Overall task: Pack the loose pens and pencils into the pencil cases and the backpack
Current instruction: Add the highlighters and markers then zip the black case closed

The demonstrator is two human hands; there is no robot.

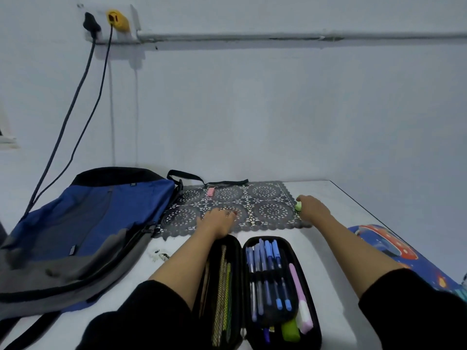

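Observation:
A black pencil case lies open at the near edge, with several blue pens under its elastic band, a pink highlighter and a green one. A blue and grey backpack lies flat on the left. My left hand rests on the dark lace mat, fingers curled over something small with a red spot; I cannot tell what. My right hand is at the mat's right edge, closed on a small green eraser. A pink eraser lies at the mat's far left.
A second pencil case, blue with a red car print, lies at the right table edge. The white table ends against the wall. Two cables hang from wall sockets down behind the backpack. The backpack strap trails along the mat's back edge.

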